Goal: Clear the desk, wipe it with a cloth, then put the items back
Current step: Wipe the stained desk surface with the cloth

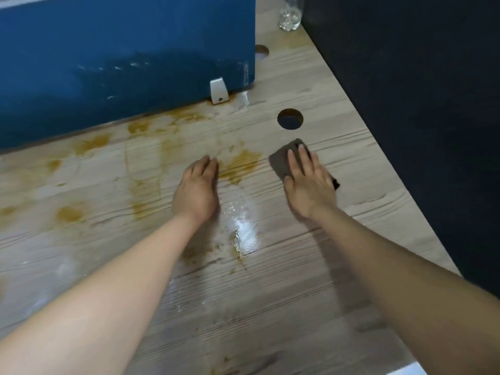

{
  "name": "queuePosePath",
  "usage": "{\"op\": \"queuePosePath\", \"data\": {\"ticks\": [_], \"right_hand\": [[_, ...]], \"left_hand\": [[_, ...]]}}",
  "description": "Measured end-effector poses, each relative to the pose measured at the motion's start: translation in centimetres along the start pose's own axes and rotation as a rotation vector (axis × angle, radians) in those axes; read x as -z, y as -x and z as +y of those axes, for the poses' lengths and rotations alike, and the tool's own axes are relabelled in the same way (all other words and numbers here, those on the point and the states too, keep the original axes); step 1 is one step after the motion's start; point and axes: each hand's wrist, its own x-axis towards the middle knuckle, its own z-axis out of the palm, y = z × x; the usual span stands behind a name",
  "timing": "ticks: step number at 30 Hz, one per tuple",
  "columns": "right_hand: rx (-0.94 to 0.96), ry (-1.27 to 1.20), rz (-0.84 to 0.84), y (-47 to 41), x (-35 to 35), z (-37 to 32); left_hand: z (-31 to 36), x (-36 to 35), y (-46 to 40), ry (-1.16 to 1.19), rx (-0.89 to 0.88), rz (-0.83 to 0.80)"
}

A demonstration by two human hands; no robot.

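A pale wood-grain desk (270,293) fills the view, marked with yellow-brown stains (240,165) and a wet shiny patch (244,231). A folded brown cloth (282,159) lies on the desk right of centre. My right hand (308,182) presses flat on the cloth with straight fingers. My left hand (197,189) rests on the bare desk just left of the largest stain, fingers together and straight, holding nothing.
A blue partition panel (121,58) stands along the back left on a white bracket (218,90). A dark panel (419,104) borders the desk's right side. Two round cable holes (290,119) pierce the desk. A clear bottle (290,14) stands at the far back.
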Motion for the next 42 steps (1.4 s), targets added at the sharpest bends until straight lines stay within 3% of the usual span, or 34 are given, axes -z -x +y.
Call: {"op": "queuePosePath", "data": {"ticks": [3,5,10,13,19,25,30,37,42], "right_hand": [[-0.223,-0.027,0.069,-2.5,1.1,2.0],[-0.248,-0.012,0.113,-2.9,0.5,0.7],[0.112,0.047,0.015,-3.2,-1.3,-6.2],[0.285,0.051,-0.057,-4.5,-0.6,-5.2],[0.016,0.019,0.03,-7.4,1.3,-3.1],[0.314,0.088,-0.004,-4.1,-1.4,-7.2],[0.193,0.082,0.046,-11.0,0.9,-6.4],[-0.017,0.011,0.088,-18.5,3.1,-6.8],[0.071,0.028,0.142,-17.7,3.1,-7.3]], "left_hand": [[-0.1,-0.2,-0.7,0.013,0.05,-0.049],[-0.1,-0.3,-0.7,0.0,0.044,-0.039],[0.0,0.2,-1.0,-0.053,0.038,-0.076],[0.1,0.7,-1.2,-0.044,0.041,-0.099],[0.0,1.4,-1.5,-0.03,0.04,-0.127],[0.4,3.1,-3.0,-0.147,0.036,-0.044],[-2.1,3.3,-6.0,-0.126,0.08,0.04],[-4.8,2.9,-6.8,-0.132,0.082,-0.015],[-4.8,3.6,-7.2,-0.139,0.084,-0.06]]}}
